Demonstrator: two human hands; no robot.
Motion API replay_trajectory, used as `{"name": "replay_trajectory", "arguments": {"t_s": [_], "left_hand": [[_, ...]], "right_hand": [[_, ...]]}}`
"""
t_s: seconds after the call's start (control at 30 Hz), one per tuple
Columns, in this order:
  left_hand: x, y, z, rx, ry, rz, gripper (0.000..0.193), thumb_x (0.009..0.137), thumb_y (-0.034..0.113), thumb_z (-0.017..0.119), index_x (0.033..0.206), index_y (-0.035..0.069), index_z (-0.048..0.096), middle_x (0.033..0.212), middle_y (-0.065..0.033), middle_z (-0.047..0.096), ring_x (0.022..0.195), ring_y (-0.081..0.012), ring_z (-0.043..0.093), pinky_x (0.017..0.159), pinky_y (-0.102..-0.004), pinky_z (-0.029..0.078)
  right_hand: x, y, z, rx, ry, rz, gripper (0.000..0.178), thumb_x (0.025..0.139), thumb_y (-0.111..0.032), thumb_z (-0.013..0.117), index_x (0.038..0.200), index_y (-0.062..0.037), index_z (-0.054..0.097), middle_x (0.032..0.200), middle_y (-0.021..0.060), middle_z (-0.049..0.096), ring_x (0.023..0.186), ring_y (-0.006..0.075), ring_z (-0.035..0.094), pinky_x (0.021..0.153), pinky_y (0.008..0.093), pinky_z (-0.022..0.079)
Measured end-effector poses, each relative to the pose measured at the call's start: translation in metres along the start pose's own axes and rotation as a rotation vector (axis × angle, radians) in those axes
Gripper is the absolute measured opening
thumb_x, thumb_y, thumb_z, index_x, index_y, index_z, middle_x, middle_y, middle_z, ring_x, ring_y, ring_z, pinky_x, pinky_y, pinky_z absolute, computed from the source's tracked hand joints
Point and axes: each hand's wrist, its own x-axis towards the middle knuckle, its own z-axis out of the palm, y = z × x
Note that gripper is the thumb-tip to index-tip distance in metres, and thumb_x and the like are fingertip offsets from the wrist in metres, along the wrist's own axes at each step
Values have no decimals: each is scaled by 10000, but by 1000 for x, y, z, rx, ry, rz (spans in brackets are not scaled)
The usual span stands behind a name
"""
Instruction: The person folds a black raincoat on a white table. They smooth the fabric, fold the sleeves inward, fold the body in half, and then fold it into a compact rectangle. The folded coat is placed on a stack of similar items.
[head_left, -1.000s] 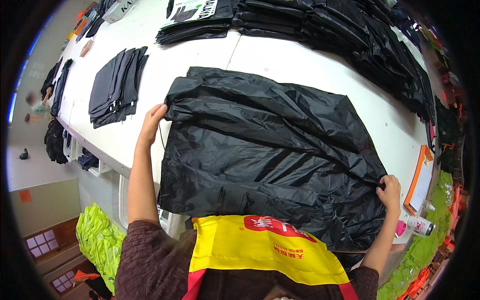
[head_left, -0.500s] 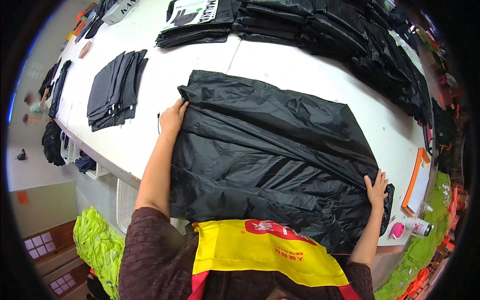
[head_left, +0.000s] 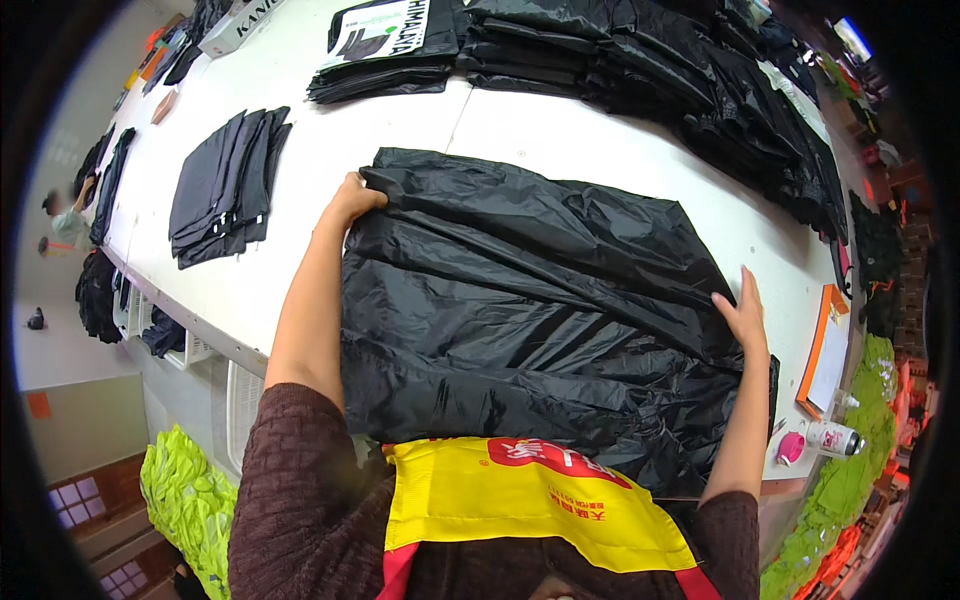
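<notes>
Black shiny cloth (head_left: pixel 540 300) lies wrinkled on the white worktop (head_left: pixel 320 150) and could slide crooked if the left hand (head_left: pixel 352 200) tugs its pinched corner, because the right hand (head_left: pixel 745 318) has a spread-out, loose grip.

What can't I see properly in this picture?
In the head view:
Part of the black fabric's near edge: hidden behind the yellow apron.
The white table beneath the fabric: covered by it.
The dark stacks' tops: cut off by the upper edge.
The distant person at left: too small and blurred.
</notes>
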Motion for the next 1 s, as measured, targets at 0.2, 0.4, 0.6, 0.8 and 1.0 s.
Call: {"name": "replay_trajectory", "arguments": {"t_s": [0.2,0.4,0.6,0.8,1.0], "left_hand": [[23,-38,3,-187,-14,-54,465,649,-13,664,1096,-97,567,1020,-187,625,931,-273,605,796,-322,481],[-70,-57,-58,-321,82,488,351,735,37,717,1061,-17,598,957,-37,620,836,-120,565,774,-274,471],[-229,-141,-77,-42,427,781,229,742,7,637,966,41,603,1001,-119,618,897,-200,576,797,-300,447],[-264,-222,-37,248,302,924,165,716,19,586,875,45,549,983,-110,597,932,-260,579,799,-297,459],[-240,-191,-41,48,220,798,162,709,6,569,857,48,520,872,-94,549,818,-246,557,760,-262,441]], "right_hand": [[36,-32,13,421,-287,52,380,678,-122,612,1017,47,588,874,115,634,790,208,574,765,310,455],[-65,-58,-42,155,247,-484,239,733,-9,578,961,59,561,880,191,557,849,377,533,761,370,436],[-228,-12,-15,-25,467,-725,381,714,19,600,1091,-22,634,871,143,577,807,296,552,731,377,460],[-303,-51,25,-236,-94,-668,657,618,-31,578,1262,11,456,1157,210,455,1071,393,440,952,457,355],[-318,-125,47,-150,-227,-872,743,692,-342,725,1308,-62,421,1378,228,331,1276,429,302,1017,578,240]]}}
